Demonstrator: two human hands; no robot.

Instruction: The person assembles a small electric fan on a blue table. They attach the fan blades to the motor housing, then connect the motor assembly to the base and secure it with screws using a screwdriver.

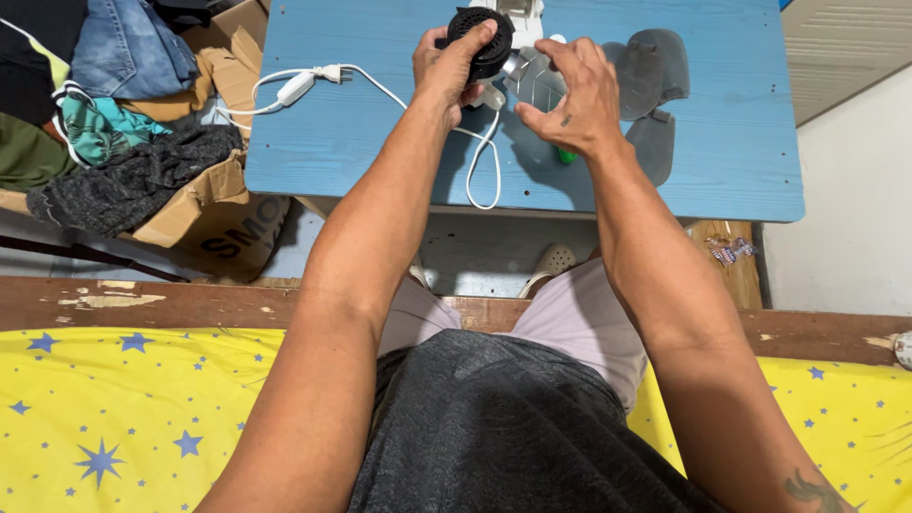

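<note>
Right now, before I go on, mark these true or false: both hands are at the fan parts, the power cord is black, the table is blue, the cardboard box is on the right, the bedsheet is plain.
1. The left hand holds a round black fan motor housing. True.
2. The power cord on the table is black. False: it is white.
3. The table top is blue. True.
4. The cardboard box of clothes stands on the right. False: it is on the left.
5. The bedsheet is plain. False: yellow with blue stars.
6. The right hand is beside the grey fan blades. True.
</note>
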